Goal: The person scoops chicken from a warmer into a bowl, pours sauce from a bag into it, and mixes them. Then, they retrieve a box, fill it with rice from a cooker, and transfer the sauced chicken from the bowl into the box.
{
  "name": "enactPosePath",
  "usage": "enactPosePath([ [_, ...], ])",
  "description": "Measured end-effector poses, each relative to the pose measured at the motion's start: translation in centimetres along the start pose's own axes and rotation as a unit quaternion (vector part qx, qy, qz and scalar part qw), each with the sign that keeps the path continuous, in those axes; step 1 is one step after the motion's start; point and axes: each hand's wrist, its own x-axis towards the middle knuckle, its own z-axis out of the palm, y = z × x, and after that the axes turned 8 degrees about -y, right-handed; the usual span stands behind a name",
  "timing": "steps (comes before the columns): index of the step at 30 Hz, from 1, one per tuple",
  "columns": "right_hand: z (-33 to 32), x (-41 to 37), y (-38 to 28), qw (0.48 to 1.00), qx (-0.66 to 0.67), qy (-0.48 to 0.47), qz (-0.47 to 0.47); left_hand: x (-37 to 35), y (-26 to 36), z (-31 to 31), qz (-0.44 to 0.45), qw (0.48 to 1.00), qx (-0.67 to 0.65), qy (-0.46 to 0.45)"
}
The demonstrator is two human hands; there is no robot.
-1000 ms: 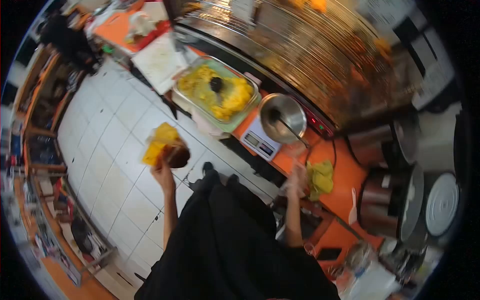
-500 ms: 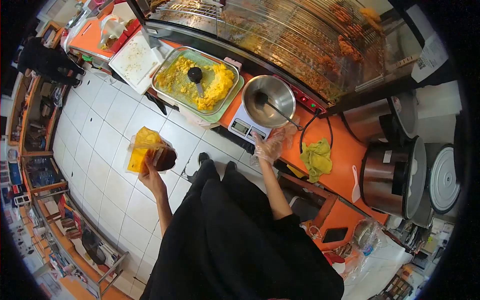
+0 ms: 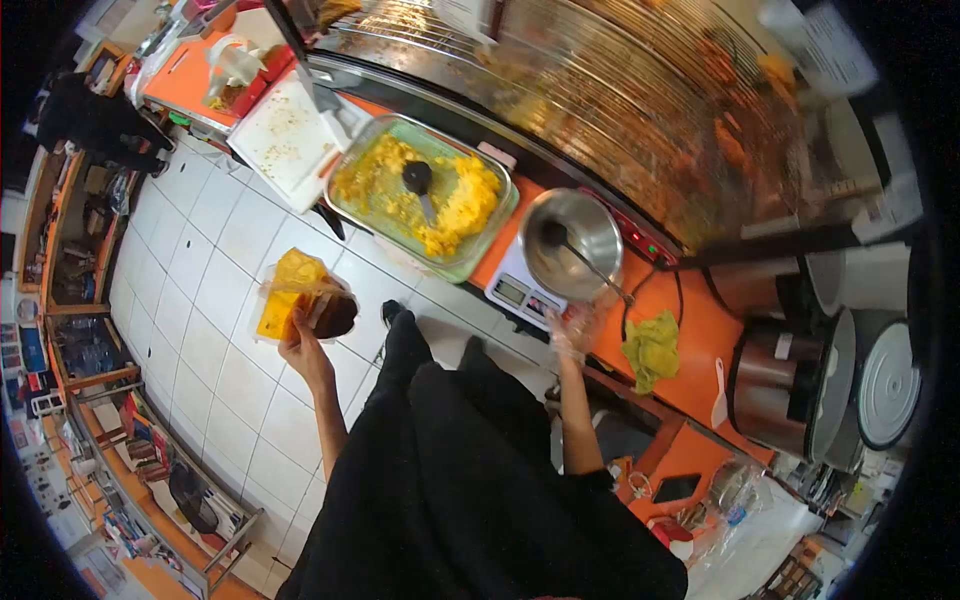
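Note:
My left hand [image 3: 306, 345] is closed on a clear food container [image 3: 292, 296] that holds something yellow and something dark brown. In a clear plastic glove, my right hand [image 3: 570, 335] is at the front edge of a white digital scale [image 3: 520, 290]; its fingers are blurred. A steel bowl [image 3: 590, 262] sits on the scale, with a black ladle [image 3: 585, 262] lying in it. To the left of the scale, a glass tray [image 3: 350, 205] holds yellow food [image 3: 466, 205] and a black scoop [image 3: 418, 180].
A glass heated display case [image 3: 560, 80] runs behind the counter. A green cloth [image 3: 652, 350], a white paddle [image 3: 719, 392] and large steel pots [image 3: 775, 375] are on the right. A cutting board [image 3: 285, 135] is left of the tray. A person in black [image 3: 90, 125] bends at far left.
The counter items now appear farther right and slightly lower in view. My right hand has shifted right and down in view with the scale. My left hand still holds the container.

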Motion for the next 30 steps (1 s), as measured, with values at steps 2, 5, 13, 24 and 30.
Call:
enactPosePath([
  [2,0.0,-0.9,-1.6,0.993,-0.109,0.025,0.043,3.0,-1.1,-0.6,0.018,1.0,-0.008,-0.014],
  [5,-3.6,-2.7,-6.2,0.943,-0.298,-0.104,0.108,8.8,-1.2,-1.0,0.029,0.999,-0.028,-0.026],
  [13,-1.8,7.7,-38.7,0.885,0.0,-0.314,-0.343,26.8,-1.6,-4.4,0.062,0.988,-0.076,-0.116],
  [24,-4.9,36.0,-58.3,0.971,-0.23,-0.005,-0.07,45.2,-1.7,-14.6,0.061,0.985,0.018,-0.16],
  [30,-7.1,35.6,-57.7,0.965,-0.25,0.022,-0.07,48.5,-3.4,-14.9,0.06,0.982,0.091,-0.151],
])
